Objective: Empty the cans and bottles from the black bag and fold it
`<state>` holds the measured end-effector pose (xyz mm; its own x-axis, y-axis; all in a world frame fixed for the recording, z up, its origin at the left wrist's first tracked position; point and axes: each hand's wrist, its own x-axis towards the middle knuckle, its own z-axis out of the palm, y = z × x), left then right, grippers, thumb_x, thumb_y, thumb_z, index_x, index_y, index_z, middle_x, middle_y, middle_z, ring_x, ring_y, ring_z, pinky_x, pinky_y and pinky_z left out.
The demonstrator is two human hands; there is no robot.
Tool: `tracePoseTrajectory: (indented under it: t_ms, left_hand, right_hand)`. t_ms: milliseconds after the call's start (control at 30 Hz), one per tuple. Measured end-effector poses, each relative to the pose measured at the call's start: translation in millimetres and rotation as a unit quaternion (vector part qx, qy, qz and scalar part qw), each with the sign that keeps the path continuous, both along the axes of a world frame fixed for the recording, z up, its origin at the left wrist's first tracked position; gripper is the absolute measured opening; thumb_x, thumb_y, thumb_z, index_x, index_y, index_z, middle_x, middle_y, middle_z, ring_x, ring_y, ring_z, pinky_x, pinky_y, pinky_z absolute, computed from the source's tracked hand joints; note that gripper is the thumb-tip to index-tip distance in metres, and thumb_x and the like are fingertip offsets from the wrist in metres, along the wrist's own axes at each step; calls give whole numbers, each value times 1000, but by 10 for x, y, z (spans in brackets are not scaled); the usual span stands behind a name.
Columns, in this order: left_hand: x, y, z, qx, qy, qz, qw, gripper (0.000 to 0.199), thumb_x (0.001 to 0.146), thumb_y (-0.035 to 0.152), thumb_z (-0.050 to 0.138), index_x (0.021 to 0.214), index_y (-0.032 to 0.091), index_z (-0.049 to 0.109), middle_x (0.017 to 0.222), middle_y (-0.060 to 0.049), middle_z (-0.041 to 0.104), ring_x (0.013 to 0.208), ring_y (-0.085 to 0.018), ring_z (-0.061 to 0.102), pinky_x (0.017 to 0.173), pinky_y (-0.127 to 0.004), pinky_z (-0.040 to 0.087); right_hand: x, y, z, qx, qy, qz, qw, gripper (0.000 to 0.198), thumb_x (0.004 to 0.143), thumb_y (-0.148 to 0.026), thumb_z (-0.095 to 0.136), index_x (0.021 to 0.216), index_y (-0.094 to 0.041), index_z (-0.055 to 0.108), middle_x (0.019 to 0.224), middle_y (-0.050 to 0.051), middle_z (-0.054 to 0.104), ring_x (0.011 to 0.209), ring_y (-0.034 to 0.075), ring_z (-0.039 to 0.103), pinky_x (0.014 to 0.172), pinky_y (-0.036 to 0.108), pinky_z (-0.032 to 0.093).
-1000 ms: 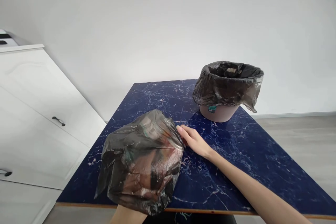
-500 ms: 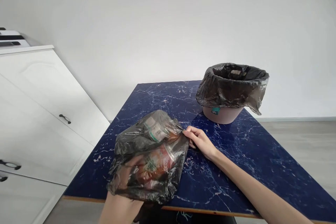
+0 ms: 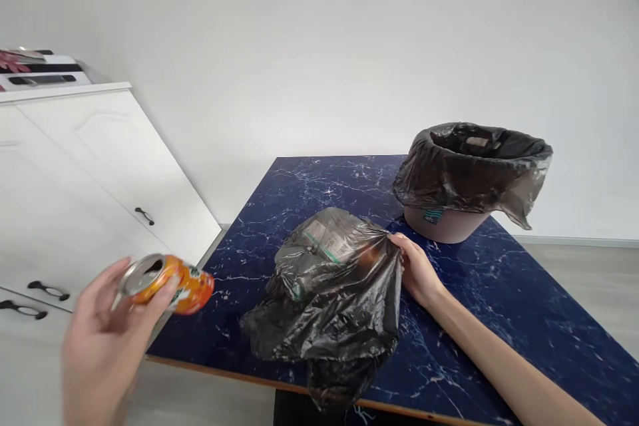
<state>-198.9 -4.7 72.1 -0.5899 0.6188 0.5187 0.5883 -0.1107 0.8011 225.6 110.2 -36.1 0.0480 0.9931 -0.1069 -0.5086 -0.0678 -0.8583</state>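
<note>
In my left hand (image 3: 107, 333) is an orange drink can (image 3: 187, 286), opened at the top and tilted on its side, held in the air left of the table. My right hand (image 3: 418, 273) pinches the upper right edge of a thin black plastic bag (image 3: 344, 306). The bag lies crumpled on the table, and its lower part hangs over the front edge. Through the film I make out a whitish item with a green stripe and something orange-brown; their kinds are unclear.
A pinkish bin (image 3: 449, 226) lined with a black bag stands at the table's back right. The blue marbled table (image 3: 319, 183) has a wooden front edge. White cabinets (image 3: 100, 180) with dark handles stand at the left, a white and black object (image 3: 50, 70) on top.
My left hand has come out of the black bag with the orange can and moved left. The bag's near side has sagged over the table edge. My right hand still pinches the bag.
</note>
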Motion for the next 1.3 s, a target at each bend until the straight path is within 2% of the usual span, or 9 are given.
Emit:
tracePoseTrajectory:
  t_ms: [233, 433, 667, 767, 833, 933, 1033, 1200, 1300]
  left_hand:
    - [145, 979, -187, -24, -44, -52, 997, 80, 73, 52, 93, 139, 24, 60, 151, -13, 64, 133, -32, 68, 116, -49, 55]
    - [62, 1325, -436, -53, -49, -60, 996, 78, 74, 54, 91, 138, 24, 57, 150, -14, 62, 131, -31, 68, 112, -46, 57]
    - [288, 1101, -394, 25, -16, -47, 998, 78, 77, 48, 90, 140, 20, 53, 156, -18, 53, 148, -31, 54, 126, -46, 44]
    - [479, 625, -370, 122, 35, -52, 991, 41, 92, 38, 77, 126, 22, 61, 128, -10, 66, 114, -21, 69, 107, -36, 56]
    - [597, 257, -319, 57, 94, -164, 980, 12, 97, 32, 70, 104, 23, 68, 97, -4, 70, 86, -18, 68, 84, -29, 58]
    - [737, -179, -214, -238, 175, -418, 859, 27, 99, 36, 64, 75, 24, 71, 74, -2, 71, 68, -17, 64, 66, -27, 51]
    - [823, -362, -197, -456, 200, -427, 755, 26, 93, 48, 69, 78, 29, 78, 76, 0, 78, 74, -21, 72, 63, -26, 48]
    - [890, -264, -377, -507, 257, -218, 794, 58, 94, 73, 55, 62, 26, 60, 57, -5, 67, 61, -30, 72, 56, -32, 43]
    - [973, -182, -400, -441, 183, -235, 847, 58, 100, 74, 43, 72, 26, 59, 47, 0, 56, 47, -25, 63, 54, -31, 44]
  right_hand:
    - [-15, -46, 16, -21, 11, 1, 1000, 49, 70, -50, 96, 72, -23, 56, 65, -7, 49, 57, 11, 45, 52, 25, 38]
    - [-32, -48, 15, -26, 5, 6, 1000, 48, 71, -51, 95, 72, -23, 55, 64, -6, 47, 54, 12, 42, 49, 26, 35]
    - [-42, -50, 20, -17, -16, 6, 1000, 48, 71, -54, 93, 72, -24, 56, 64, -5, 48, 56, 14, 45, 52, 27, 38]
    - [-44, -47, 23, -8, -29, 13, 999, 48, 73, -56, 91, 71, -24, 54, 64, -5, 48, 56, 14, 45, 53, 28, 38]
    - [-44, -47, 26, -3, -39, 19, 999, 50, 74, -57, 90, 70, -24, 53, 63, -6, 46, 55, 14, 42, 52, 28, 36]
    - [-48, -53, 37, 2, -51, 30, 998, 52, 72, -58, 90, 66, -24, 50, 62, -6, 41, 54, 13, 36, 51, 28, 33]
    - [-57, -69, 55, 2, -53, 46, 998, 53, 71, -58, 90, 66, -24, 49, 61, -7, 38, 54, 12, 33, 51, 27, 31]
    - [-72, -90, 68, 2, -46, 67, 997, 54, 73, -57, 89, 66, -24, 47, 62, -6, 39, 55, 12, 34, 53, 27, 31]
    - [-74, -91, 67, 6, -39, 72, 997, 54, 73, -56, 89, 66, -24, 47, 64, -6, 41, 57, 12, 37, 54, 27, 33]
